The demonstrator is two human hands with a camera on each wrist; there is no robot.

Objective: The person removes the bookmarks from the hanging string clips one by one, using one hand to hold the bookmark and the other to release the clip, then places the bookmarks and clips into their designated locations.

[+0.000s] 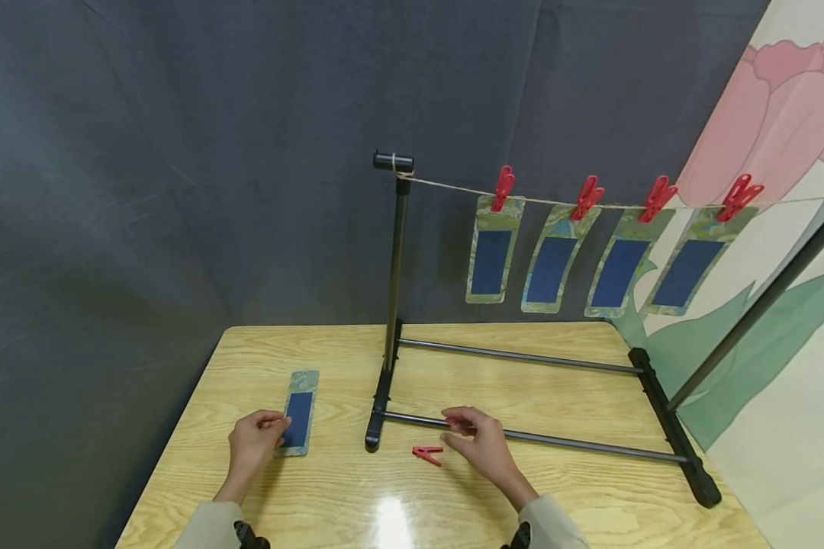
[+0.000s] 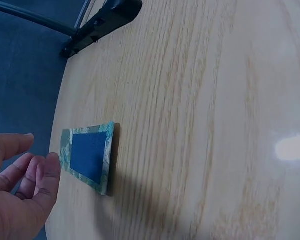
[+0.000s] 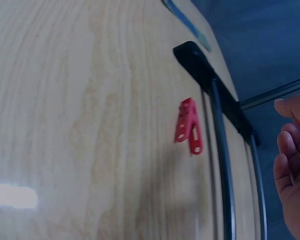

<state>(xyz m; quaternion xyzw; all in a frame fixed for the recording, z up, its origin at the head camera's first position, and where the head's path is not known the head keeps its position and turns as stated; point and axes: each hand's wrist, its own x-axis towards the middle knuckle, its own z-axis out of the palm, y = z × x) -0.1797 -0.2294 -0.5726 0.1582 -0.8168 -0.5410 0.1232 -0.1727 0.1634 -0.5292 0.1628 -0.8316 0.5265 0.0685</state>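
Observation:
A narrow card with a dark blue panel and a green patterned border lies flat on the wooden table at left. My left hand hovers at its left edge, and its fingers overlap the card in the head view. In the left wrist view, thumb and fingers are loosely bent and apart, with nothing between them. Right of the card, a red clothespin lies on the table. Just to its right is my right hand, fingers relaxed and holding nothing, over the rack's front bar.
A black rack stands on the table, its left post and right post holding a string. Several similar cards hang there by red clothespins. Behind are a dark curtain and a painted wall.

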